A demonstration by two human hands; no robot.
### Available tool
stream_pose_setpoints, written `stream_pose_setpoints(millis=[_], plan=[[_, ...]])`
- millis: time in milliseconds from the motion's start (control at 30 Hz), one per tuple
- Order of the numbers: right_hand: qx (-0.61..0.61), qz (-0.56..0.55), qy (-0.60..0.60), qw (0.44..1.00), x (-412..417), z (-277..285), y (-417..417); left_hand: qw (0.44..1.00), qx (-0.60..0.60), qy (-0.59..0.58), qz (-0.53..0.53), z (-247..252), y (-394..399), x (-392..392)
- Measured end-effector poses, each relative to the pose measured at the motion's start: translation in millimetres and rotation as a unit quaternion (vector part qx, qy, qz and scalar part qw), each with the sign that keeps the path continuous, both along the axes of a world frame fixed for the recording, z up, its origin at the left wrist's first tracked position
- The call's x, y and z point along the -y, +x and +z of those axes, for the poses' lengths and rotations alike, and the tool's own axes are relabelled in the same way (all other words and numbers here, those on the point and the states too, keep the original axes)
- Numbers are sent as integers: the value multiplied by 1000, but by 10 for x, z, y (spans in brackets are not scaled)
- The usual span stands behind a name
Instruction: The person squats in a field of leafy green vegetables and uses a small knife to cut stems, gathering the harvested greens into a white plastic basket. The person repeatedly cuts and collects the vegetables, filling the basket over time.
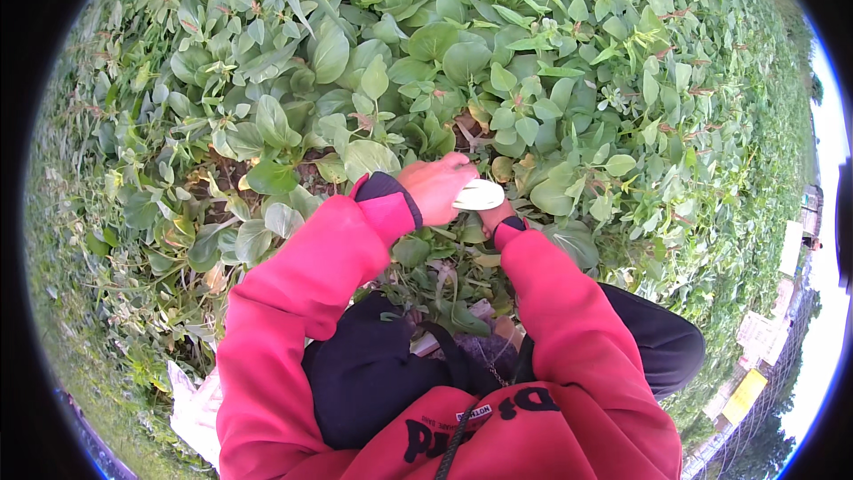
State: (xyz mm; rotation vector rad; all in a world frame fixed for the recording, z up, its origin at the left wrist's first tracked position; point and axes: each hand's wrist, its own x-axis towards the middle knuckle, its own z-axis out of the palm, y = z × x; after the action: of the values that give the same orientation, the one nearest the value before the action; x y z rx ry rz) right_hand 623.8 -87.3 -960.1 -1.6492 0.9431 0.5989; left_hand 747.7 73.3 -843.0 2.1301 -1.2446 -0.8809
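My left hand (438,188) is bent over low leafy greens with its fingers curled. Against its palm side is a pale white, layered oval object (481,195), which it appears to grip; what the object is cannot be made out. Just behind and below this object is my right hand (493,216), mostly hidden, so its fingers do not show. Broad-leaved greens like bok choy (272,177) grow around both hands. A gap with brown soil (470,130) shows just beyond them. Loose leaves and pale stalks (445,280) lie between my forearms and my knees.
Dense weeds with reddish seed heads (686,90) mix with the greens on all sides. My dark-trousered knee (656,340) juts out at right. White plastic sheeting (196,403) lies at lower left. Boxes and a yellow panel (745,397) stand along the far right edge.
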Motion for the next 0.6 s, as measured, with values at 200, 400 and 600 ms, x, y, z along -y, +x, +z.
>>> stream_pose_setpoints(millis=[200,400,600], plan=[[97,101,-110,984,322,-405,-579,976,111,172,-73,-806,-490,-436],[103,221,-211,946,201,-305,-233,978,99,177,-42,-853,-543,-577],[46,289,-212,933,218,-434,10,977,31,201,-57,-876,-422,-594]])
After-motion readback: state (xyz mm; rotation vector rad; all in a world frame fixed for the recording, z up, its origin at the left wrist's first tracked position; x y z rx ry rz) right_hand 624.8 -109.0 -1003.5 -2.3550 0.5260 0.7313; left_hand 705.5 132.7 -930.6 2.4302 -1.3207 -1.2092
